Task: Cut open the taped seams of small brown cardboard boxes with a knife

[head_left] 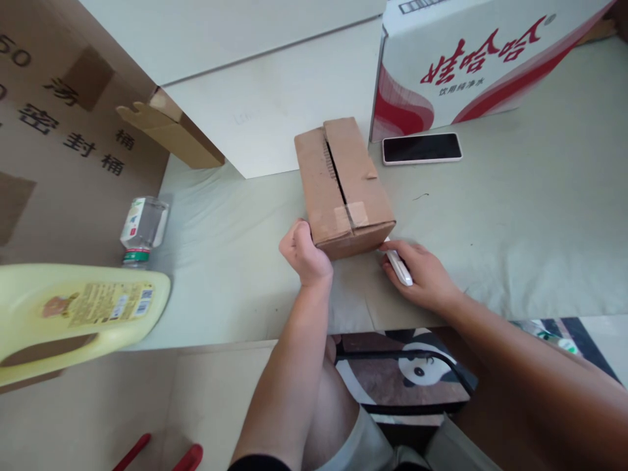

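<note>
A small brown cardboard box [353, 176] rests on the pale green cloth, with a dark slit between its top flaps and clear tape at the near end. Curled against the box's near left corner, my left hand [309, 255] grips it; some of the fingers are hidden. My right hand [426, 271] is closed around a white-handled utility knife [399, 267] beside the near right corner. The knife's front end lies close to the box's lower edge, and its blade cannot be made out.
Behind stand a white panel [284, 104] and a white-and-red water carton [456, 85], with a phone [422, 148] before it. Leftward are a clear bottle [144, 226], a yellow jug [112, 288] and a large carton [59, 150]. The cloth-covered surface [220, 288] ends near my knees.
</note>
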`<state>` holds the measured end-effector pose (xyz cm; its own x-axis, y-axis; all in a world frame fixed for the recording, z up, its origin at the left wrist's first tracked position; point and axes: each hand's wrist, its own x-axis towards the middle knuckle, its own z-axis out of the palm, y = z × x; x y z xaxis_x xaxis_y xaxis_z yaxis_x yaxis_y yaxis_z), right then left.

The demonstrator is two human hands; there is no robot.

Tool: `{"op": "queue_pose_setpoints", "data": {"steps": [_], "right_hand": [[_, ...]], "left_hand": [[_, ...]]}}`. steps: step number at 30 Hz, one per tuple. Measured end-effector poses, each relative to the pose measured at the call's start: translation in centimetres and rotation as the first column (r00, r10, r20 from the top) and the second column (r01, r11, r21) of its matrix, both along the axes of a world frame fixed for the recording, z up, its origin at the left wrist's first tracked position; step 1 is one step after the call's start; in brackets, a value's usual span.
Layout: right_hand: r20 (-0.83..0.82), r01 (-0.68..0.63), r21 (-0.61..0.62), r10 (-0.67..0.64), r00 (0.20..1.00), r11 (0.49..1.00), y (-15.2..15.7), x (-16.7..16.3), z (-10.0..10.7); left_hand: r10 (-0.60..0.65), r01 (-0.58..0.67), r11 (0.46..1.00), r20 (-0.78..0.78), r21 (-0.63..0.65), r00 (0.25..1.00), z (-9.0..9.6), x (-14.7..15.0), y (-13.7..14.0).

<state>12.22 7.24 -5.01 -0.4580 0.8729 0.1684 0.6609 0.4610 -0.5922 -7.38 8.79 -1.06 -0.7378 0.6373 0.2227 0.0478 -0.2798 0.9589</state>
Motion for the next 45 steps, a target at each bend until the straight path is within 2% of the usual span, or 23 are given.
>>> {"op": "queue_pose_setpoints", "data": {"steps": [45], "right_hand": [[0.030, -0.073, 0.066, 0.071, 0.997, 0.995, 0.00, 0.11, -0.12]], "left_hand": [[-0.009, 0.010, 1.000, 0.041, -0.010, 0.999, 0.26, -0.08, 0.16]]}}
